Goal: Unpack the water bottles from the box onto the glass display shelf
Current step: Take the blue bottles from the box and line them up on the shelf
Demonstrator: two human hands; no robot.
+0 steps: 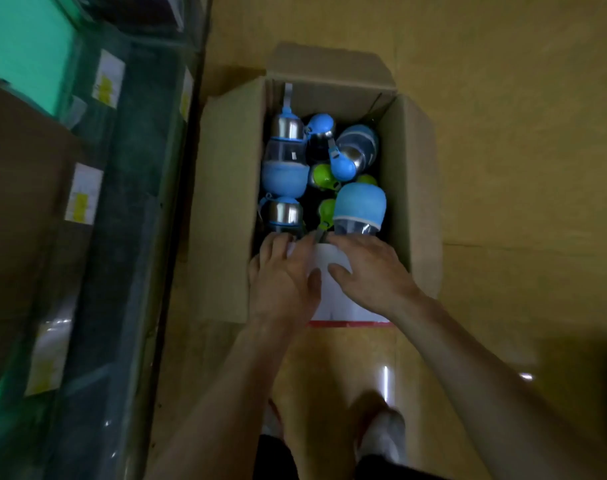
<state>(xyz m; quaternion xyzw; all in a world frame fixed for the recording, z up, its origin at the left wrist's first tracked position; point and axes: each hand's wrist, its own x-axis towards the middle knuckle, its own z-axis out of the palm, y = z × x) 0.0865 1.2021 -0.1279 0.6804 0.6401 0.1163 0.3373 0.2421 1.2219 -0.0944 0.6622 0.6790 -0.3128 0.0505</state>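
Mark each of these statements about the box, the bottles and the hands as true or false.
1. The cardboard box stands open on the floor. True.
2. Both hands hold a blue bottle up above the box. False: the left hand and the right hand rest on a white sheet at the near end of the box.
3. The box holds blue bottles and green bottles. True.
4. The glass display shelf is to the right of the box. False: the glass display shelf is on the left of the box.
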